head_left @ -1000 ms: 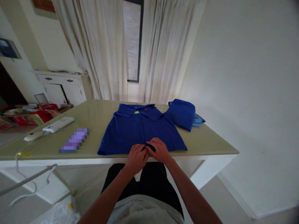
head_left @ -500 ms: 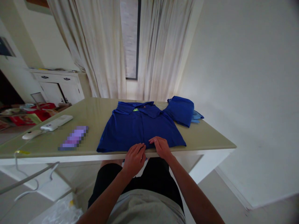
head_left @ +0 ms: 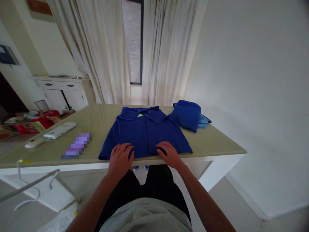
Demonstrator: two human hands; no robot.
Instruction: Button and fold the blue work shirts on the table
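A dark blue collared shirt (head_left: 135, 132) lies front up across the table, its collar at the far side and its lower edge along the table's near edge. My left hand (head_left: 120, 156) rests on the lower left part of the shirt, fingers spread out and holding nothing. Right of the shirt's front placket, my right hand (head_left: 169, 153) touches the lower edge, with a gap between its thumb and fingers. A small bright green mark shows inside the collar.
Folded blue clothing (head_left: 187, 114) lies at the right rear of the table (head_left: 217, 143), on lighter blue fabric (head_left: 205, 120). To the left are a blurred purple phone-like item (head_left: 78, 145) and a white corded device (head_left: 59, 130). A clothes hanger (head_left: 36, 185) hangs at the front left.
My left hand has moved left along the shirt's lower edge, away from my right hand. My right hand has stayed nearly in place. The shirt lies much as before.
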